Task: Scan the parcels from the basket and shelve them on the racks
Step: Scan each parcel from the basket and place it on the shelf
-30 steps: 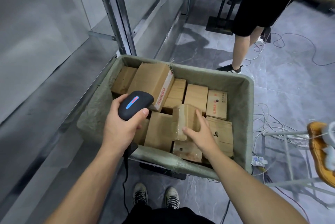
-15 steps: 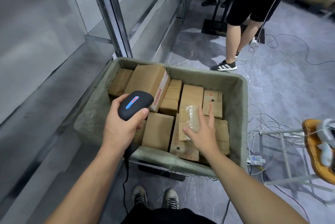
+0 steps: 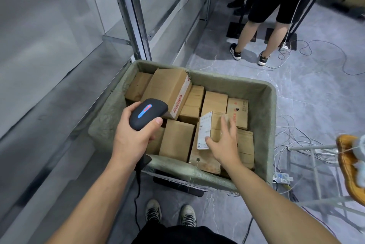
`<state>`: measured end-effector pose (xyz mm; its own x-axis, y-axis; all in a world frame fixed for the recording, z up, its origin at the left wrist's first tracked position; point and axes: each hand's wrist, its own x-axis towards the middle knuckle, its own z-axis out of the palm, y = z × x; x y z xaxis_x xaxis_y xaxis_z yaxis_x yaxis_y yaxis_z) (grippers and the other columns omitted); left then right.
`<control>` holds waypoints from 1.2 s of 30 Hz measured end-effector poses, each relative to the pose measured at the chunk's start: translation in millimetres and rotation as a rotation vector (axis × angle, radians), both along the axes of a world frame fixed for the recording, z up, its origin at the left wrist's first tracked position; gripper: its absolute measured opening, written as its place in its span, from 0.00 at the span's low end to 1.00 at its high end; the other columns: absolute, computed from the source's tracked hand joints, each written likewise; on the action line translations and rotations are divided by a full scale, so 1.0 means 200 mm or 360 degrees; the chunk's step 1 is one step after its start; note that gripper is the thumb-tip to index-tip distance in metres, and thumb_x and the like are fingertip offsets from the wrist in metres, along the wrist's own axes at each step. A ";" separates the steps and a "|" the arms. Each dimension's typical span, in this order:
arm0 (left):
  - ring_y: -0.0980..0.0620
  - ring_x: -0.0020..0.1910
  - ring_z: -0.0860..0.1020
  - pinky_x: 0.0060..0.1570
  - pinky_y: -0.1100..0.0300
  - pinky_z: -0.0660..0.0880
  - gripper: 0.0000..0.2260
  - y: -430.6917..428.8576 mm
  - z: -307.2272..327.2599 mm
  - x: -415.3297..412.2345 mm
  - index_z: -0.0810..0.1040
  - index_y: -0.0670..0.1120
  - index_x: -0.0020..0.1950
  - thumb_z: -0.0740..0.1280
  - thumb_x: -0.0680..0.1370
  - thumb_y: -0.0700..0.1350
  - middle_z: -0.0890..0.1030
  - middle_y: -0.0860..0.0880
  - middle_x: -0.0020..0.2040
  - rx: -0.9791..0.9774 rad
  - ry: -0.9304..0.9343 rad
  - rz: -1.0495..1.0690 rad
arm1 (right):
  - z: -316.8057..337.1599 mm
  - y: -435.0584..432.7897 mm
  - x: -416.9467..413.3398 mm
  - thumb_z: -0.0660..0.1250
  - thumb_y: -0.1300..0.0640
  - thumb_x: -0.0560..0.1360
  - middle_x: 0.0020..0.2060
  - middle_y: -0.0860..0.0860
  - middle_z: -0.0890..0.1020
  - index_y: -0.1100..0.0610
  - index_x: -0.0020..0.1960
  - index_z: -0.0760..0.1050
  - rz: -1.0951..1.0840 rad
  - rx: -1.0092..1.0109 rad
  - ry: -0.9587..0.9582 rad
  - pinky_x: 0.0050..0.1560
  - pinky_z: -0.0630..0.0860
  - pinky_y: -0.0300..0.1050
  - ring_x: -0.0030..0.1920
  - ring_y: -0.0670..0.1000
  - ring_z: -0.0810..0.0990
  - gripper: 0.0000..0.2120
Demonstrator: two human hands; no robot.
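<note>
Stage: judged early. The basket (image 3: 273, 125) is packed with cardboard parcels, and no parcel is seen on the part of the rack (image 3: 59, 89) that is in view.
Step in hand: one small parcel (image 3: 214, 125) is being presented for scanning, by the look of it. Nothing shows a scan as done.
Left to do: this parcel is to be scanned and shelved, and then the other parcels (image 3: 176, 141) in the basket, which appear to number about ten.
Left hand (image 3: 132, 139): wrapped round the black scanner (image 3: 147, 114), with the thumb laid along its near side. The scanner's head is aimed over the basket.
Right hand (image 3: 224, 145): the small parcel is held between the thumb on its labelled face and the fingers spread across its top. The fingertips are blurred.
Small parcel, place: inside the basket towards the right, tipped up on the boxes beneath it.
Small parcel, look: plain brown cardboard with a white printed label turned towards the scanner. The print is too small to be read.
Rack, place: just beside the basket on the left.
</note>
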<state>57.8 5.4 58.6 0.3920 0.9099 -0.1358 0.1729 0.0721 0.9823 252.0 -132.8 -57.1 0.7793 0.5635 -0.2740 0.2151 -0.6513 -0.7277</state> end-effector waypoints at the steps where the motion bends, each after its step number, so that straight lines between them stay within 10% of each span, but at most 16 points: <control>1: 0.50 0.36 0.81 0.33 0.65 0.76 0.29 0.00 0.00 0.00 0.75 0.56 0.65 0.76 0.65 0.52 0.83 0.50 0.54 -0.0003 -0.0003 0.0003 | 0.00 -0.01 0.00 0.72 0.54 0.76 0.81 0.42 0.47 0.46 0.82 0.50 -0.0016 0.0094 0.0071 0.78 0.57 0.57 0.80 0.52 0.49 0.43; 12: 0.51 0.34 0.80 0.35 0.62 0.78 0.24 -0.01 0.01 0.03 0.75 0.61 0.59 0.76 0.65 0.52 0.84 0.49 0.54 -0.0012 -0.0002 -0.0037 | -0.09 -0.09 0.03 0.68 0.57 0.79 0.67 0.45 0.78 0.37 0.78 0.57 -0.0191 0.0271 0.0702 0.62 0.79 0.57 0.61 0.51 0.81 0.35; 18: 0.52 0.32 0.80 0.35 0.60 0.79 0.30 -0.03 -0.01 0.04 0.75 0.58 0.62 0.78 0.61 0.56 0.83 0.49 0.53 -0.0025 0.0031 -0.0056 | -0.10 -0.05 0.02 0.67 0.66 0.79 0.63 0.49 0.79 0.46 0.80 0.56 -0.0199 0.0330 0.0758 0.41 0.74 0.35 0.57 0.50 0.79 0.37; 27: 0.53 0.34 0.80 0.35 0.61 0.79 0.31 -0.09 -0.03 0.01 0.75 0.53 0.67 0.77 0.65 0.52 0.84 0.54 0.51 -0.0018 0.0074 -0.0020 | -0.11 -0.02 -0.02 0.68 0.66 0.79 0.67 0.50 0.79 0.40 0.81 0.54 -0.0292 0.0413 0.0846 0.61 0.80 0.57 0.61 0.53 0.80 0.40; 36: 0.51 0.33 0.80 0.35 0.60 0.78 0.30 -0.11 0.02 -0.11 0.75 0.56 0.66 0.77 0.65 0.53 0.84 0.51 0.50 -0.0038 0.0051 -0.0009 | 0.08 0.11 -0.07 0.68 0.63 0.79 0.69 0.45 0.75 0.40 0.82 0.50 -0.0098 0.0622 0.0470 0.68 0.74 0.53 0.65 0.49 0.76 0.41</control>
